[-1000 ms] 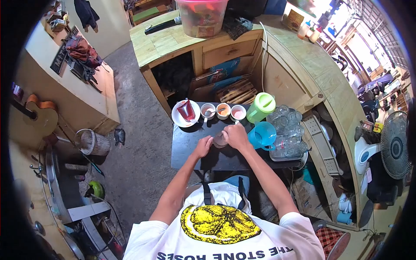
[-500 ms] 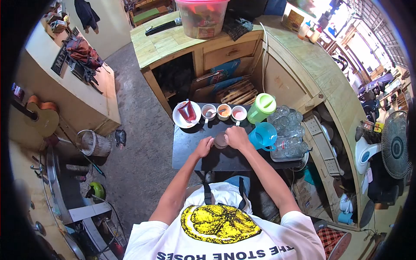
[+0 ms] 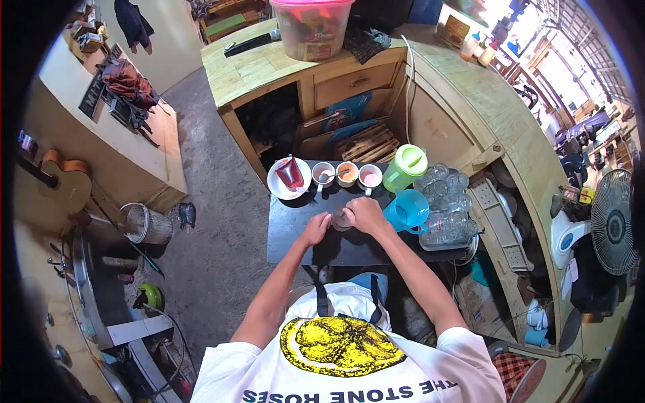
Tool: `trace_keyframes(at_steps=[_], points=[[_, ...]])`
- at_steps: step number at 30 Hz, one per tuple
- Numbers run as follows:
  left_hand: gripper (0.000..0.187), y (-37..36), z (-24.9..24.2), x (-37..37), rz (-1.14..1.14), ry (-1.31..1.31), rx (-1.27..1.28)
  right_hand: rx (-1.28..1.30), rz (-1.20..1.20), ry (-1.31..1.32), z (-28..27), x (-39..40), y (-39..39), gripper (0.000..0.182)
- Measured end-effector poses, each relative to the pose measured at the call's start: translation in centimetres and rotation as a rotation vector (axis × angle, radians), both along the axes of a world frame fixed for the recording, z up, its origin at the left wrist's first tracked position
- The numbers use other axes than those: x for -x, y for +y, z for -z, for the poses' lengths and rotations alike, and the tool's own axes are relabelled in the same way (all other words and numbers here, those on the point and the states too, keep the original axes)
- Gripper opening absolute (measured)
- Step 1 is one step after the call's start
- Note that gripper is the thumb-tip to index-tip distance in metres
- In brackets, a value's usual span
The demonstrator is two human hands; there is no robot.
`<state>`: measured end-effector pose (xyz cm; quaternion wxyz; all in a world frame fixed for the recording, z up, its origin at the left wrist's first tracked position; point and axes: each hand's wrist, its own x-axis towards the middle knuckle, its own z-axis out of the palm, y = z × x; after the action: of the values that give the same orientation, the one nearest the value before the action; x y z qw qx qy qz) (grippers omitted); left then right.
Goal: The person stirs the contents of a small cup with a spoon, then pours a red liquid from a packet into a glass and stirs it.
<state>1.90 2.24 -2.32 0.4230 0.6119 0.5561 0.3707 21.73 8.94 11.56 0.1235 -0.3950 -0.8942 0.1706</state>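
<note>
On the dark tabletop (image 3: 295, 245), a small round grey-brown glass (image 3: 340, 222) stands between my hands; its contents are not clear. My left hand (image 3: 314, 230) is closed, with its fingertips at the glass's left side. My right hand (image 3: 367, 215) curls over the right of the rim, hiding part of it. Just beyond are a white cup with a spoon (image 3: 323, 174), a cup of orange stuff (image 3: 347, 174) and a cup of pink stuff (image 3: 370, 177). A red packet (image 3: 289, 174) lies on a white plate (image 3: 274, 185).
At the right stand a blue pitcher (image 3: 408, 211), a green lidded pitcher (image 3: 406, 168) and several glass mugs (image 3: 445, 208) on a tray. A wooden counter (image 3: 269, 70) with a pink-lidded tub (image 3: 312, 30) rises behind. A fan (image 3: 613, 225) is at far right.
My right hand has shifted slightly left and now covers more of the glass's top. My left hand stays almost still.
</note>
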Motion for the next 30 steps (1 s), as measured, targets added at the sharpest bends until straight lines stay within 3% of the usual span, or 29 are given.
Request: trace_keyframes(at_steps=[2,8,14,20,26,30], points=[[0.038,0.1,0.0,0.0,-0.001,0.002,0.001,-0.033,0.05,0.053,-0.3,0.0,0.0,0.023],[0.037,0.0,0.0,-0.2,-0.007,-0.006,-0.018,0.041,0.064,-0.129,0.0,-0.2,-0.5,0.023],[0.037,-0.1,0.2,-0.1,-0.025,-0.01,-0.024,0.031,0.109,0.069,-0.4,0.2,-0.6,0.025],[0.038,-0.1,0.1,-0.1,-0.032,-0.008,-0.015,0.027,0.102,-0.113,0.7,0.6,-1.4,0.023],[0.039,-0.1,1.0,0.0,-0.025,-0.021,-0.012,-0.044,0.124,0.031,1.2,1.3,-1.2,0.021],[0.038,-0.2,0.5,-0.2,-0.037,-0.031,-0.021,0.001,0.119,-0.12,0.7,1.1,-1.5,0.021]])
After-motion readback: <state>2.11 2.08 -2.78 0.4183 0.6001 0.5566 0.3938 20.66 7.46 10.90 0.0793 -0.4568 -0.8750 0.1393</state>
